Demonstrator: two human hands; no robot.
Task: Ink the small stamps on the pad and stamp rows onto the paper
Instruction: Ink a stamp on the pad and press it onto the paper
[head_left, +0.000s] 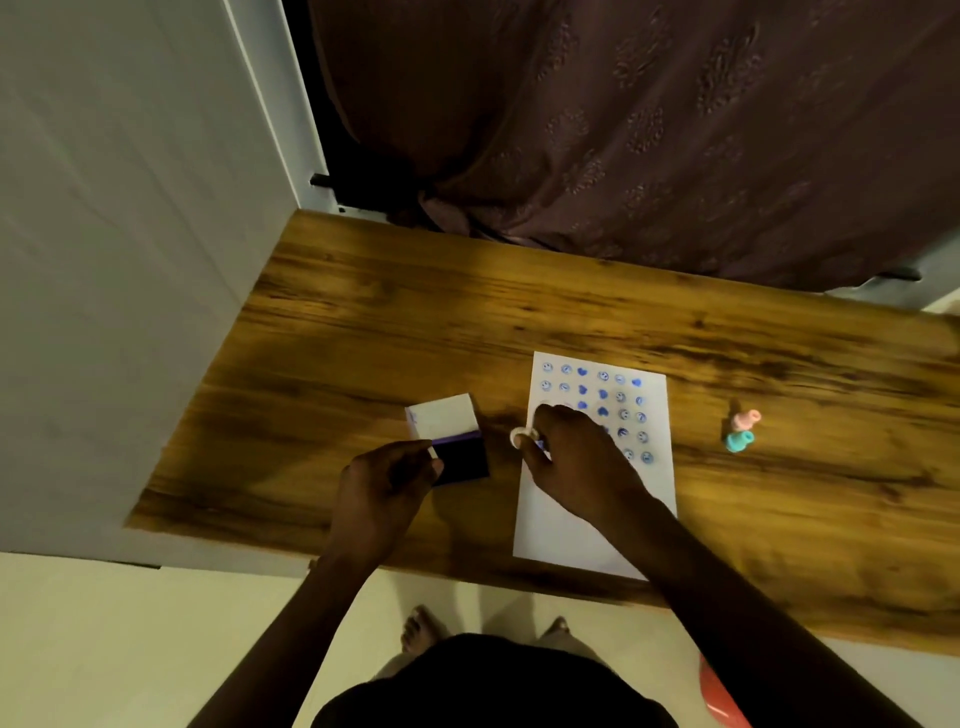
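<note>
A white sheet of paper (587, 525) lies on the wooden table (363, 332), its upper half filled with rows of blue stamped marks. My right hand (576, 457) hovers over the sheet's left edge, pinching a small white stamp (519, 436). To the left sits the dark ink pad (462, 460) with its white lid (441, 415) flipped open behind it. My left hand (384, 483) grips the pad's near left corner. A pink stamp (747, 417) and a teal stamp (740, 440) lie on the table to the right of the paper.
A dark patterned curtain (649, 130) hangs behind the table. A white wall panel (130, 234) borders the table's left side. My bare feet (421, 626) show on the pale floor below the table's near edge, beside a red object (719, 696).
</note>
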